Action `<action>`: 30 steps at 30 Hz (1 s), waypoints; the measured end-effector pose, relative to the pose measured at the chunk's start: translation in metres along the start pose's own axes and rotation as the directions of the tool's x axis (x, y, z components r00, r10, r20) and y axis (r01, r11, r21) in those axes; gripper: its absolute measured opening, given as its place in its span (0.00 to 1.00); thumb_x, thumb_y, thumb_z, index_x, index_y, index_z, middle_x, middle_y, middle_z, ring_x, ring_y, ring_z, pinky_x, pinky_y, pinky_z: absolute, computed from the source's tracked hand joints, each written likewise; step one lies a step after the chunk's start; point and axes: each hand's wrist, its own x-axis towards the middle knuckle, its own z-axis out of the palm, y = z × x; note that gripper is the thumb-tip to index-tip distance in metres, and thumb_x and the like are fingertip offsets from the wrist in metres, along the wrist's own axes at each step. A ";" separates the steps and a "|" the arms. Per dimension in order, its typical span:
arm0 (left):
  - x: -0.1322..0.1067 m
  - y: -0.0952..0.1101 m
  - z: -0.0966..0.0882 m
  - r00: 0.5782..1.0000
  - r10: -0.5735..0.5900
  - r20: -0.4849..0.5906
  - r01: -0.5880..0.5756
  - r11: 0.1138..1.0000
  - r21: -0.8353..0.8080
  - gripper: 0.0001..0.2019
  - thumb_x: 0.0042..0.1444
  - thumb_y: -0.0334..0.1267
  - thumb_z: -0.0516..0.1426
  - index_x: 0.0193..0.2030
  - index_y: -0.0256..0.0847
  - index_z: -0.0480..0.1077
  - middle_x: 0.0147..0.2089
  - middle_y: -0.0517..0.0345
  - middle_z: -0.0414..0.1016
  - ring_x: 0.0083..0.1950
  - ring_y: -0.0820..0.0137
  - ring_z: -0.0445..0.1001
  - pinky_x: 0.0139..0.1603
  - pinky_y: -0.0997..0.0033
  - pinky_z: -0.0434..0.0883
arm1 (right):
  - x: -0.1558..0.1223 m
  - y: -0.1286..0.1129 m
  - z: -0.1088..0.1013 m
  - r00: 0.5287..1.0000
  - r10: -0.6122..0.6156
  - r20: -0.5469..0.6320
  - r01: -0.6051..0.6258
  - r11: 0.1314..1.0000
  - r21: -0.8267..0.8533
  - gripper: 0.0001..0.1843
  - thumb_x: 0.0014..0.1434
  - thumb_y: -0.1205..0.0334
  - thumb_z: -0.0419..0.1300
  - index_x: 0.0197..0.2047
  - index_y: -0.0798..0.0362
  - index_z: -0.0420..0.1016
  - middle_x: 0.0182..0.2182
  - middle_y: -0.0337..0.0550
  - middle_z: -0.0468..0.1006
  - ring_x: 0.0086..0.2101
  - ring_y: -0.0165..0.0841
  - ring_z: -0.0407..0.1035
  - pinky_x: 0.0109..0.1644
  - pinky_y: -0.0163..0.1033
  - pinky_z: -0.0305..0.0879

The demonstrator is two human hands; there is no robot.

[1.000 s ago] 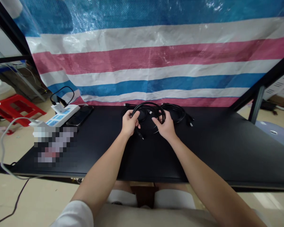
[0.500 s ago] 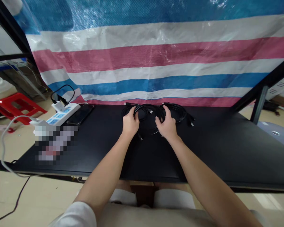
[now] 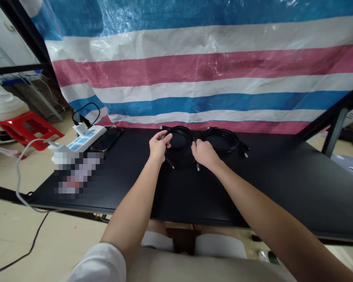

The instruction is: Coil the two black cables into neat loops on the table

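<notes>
Two coils of black cable lie on the black table (image 3: 253, 192). My left hand (image 3: 159, 147) curls over the left coil (image 3: 181, 138), gripping its loop near the upper left. Below that hand, a black cable end with a plug (image 3: 170, 163) hangs toward me. My right hand (image 3: 204, 153) sits between the coils, with its fingers down on the cable at the near edge of the left coil. The right coil (image 3: 220, 140) lies just beyond it, with its connector end (image 3: 245, 150) pointing right. Another plug (image 3: 197, 167) pokes out below my right hand.
To the left on the table are a white power strip (image 3: 86, 138) with a plugged-in black cable and a black phone (image 3: 106, 140). A pixelated patch (image 3: 78, 172) hides something nearby. A striped tarp (image 3: 194, 66) hangs behind the table's far edge.
My hands have drawn apart from the tangled middle, and the two coils now lie more separately. The view has shifted slightly, so the table appears further right.
</notes>
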 end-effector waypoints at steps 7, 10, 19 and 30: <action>0.007 -0.011 -0.011 0.952 0.303 -0.048 -0.225 0.797 0.561 0.26 0.46 0.26 0.59 0.55 0.39 0.68 0.55 0.44 0.73 0.54 0.60 0.73 0.58 0.57 0.68 | 0.063 -0.011 0.030 0.998 0.047 -0.035 -0.042 0.990 0.132 0.11 0.57 0.63 0.56 0.32 0.57 0.79 0.28 0.58 0.78 0.35 0.46 0.75 0.42 0.45 0.67; -0.001 -0.016 -0.011 0.935 0.348 0.066 -0.252 0.521 0.815 0.27 0.49 0.32 0.60 0.58 0.40 0.67 0.68 0.38 0.58 0.68 0.49 0.57 0.65 0.47 0.59 | 0.078 -0.021 0.040 0.992 0.123 0.008 -0.123 0.978 0.167 0.08 0.53 0.64 0.60 0.33 0.58 0.79 0.29 0.59 0.78 0.38 0.49 0.75 0.43 0.46 0.67; -0.006 -0.022 -0.012 0.934 0.090 0.347 -0.358 0.167 0.919 0.11 0.52 0.45 0.62 0.42 0.47 0.78 0.64 0.44 0.65 0.70 0.44 0.52 0.66 0.34 0.49 | 0.056 -0.031 0.034 0.997 0.031 -0.075 -0.037 0.996 -0.077 0.21 0.56 0.69 0.53 0.52 0.59 0.73 0.49 0.63 0.74 0.50 0.48 0.68 0.47 0.47 0.65; -0.003 -0.024 -0.011 0.885 0.079 0.459 -0.466 0.166 0.869 0.06 0.54 0.33 0.59 0.39 0.40 0.75 0.51 0.42 0.75 0.64 0.51 0.64 0.65 0.42 0.55 | 0.029 -0.015 0.029 0.980 -0.191 -0.057 0.190 0.982 -0.018 0.16 0.61 0.63 0.50 0.46 0.55 0.77 0.52 0.54 0.75 0.53 0.44 0.64 0.56 0.50 0.59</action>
